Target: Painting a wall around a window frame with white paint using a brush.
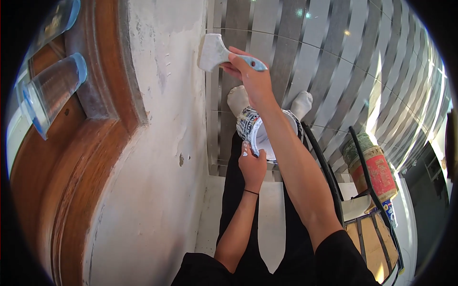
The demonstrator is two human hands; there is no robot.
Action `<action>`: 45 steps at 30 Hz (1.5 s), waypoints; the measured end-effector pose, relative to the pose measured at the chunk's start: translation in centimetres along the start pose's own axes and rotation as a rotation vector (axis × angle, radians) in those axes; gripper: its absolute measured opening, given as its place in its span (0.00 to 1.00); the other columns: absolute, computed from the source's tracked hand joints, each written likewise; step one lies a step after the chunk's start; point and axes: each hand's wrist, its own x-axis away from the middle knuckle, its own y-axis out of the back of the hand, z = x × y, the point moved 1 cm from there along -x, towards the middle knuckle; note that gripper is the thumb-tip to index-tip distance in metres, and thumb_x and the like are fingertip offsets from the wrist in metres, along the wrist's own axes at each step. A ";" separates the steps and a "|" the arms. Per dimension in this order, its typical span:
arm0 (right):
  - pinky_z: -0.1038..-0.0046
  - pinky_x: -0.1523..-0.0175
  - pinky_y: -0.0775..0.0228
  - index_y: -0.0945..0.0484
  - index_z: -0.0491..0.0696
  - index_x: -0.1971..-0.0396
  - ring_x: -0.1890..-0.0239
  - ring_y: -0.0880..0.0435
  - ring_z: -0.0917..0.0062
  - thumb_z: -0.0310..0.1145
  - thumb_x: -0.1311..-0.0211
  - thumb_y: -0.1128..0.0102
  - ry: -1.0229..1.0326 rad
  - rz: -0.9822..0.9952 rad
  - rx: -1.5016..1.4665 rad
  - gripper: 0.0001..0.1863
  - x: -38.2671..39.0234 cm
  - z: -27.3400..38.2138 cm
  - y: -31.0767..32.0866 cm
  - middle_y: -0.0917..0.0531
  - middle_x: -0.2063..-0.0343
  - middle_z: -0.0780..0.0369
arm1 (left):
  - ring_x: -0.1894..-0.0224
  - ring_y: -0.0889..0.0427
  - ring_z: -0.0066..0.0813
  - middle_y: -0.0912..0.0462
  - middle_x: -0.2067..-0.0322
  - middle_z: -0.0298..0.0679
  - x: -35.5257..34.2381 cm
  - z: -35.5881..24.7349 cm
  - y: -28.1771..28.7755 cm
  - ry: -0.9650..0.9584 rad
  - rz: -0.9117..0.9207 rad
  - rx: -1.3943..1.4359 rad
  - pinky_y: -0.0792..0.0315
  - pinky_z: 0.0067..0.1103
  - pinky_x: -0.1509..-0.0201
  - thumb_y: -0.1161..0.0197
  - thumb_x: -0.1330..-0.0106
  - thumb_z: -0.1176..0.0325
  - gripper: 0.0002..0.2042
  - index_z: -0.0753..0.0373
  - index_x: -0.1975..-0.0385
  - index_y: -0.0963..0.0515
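My right hand is closed round the pale blue handle of a wide paintbrush. White paint coats the brush head, whose bristle edge is at the wall; I cannot tell whether it touches. The wall is whitish, with chips and scuffs. Lower down, my left hand grips the rim of a paint bucket, thumb over the edge. The bucket has a black-and-white patterned outside and a white inside, partly hidden behind my right forearm. White paint spots mark the left hand's fingers.
A brown wooden frame borders the wall at left, with clear plastic containers inside it. My socked feet stand on striped floor tiles. To the right are a black metal frame with a tan panel and a red-and-green container.
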 end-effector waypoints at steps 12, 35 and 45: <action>0.71 0.44 0.23 0.21 0.37 0.51 0.58 0.14 0.71 0.30 0.38 0.36 0.004 0.282 0.057 0.18 -0.6 0.5 -2.0 0.14 0.60 0.57 | 0.53 0.20 0.59 0.22 0.55 0.65 -2.0 -1.2 0.4 -0.010 -0.241 -0.036 0.25 0.35 0.50 0.42 0.43 0.69 0.24 0.82 0.50 0.29; 0.80 0.70 0.32 0.14 0.49 0.57 0.77 0.25 0.87 0.30 0.44 0.35 0.279 0.068 0.445 0.14 -7.4 -1.1 -2.7 0.16 0.77 0.67 | 0.70 0.22 0.51 0.21 0.71 0.53 -2.3 -6.2 1.1 0.121 -0.083 0.116 0.27 0.32 0.64 0.39 0.44 0.73 0.13 0.74 0.63 0.29; 0.83 0.64 0.31 0.15 0.42 0.56 0.68 0.20 0.85 0.27 0.45 0.37 0.117 0.145 0.073 0.15 -4.0 1.9 1.2 0.15 0.71 0.64 | 0.61 0.20 0.57 0.20 0.67 0.58 -2.4 -7.3 0.4 0.156 -0.027 -0.034 0.26 0.34 0.57 0.39 0.46 0.72 0.16 0.76 0.61 0.27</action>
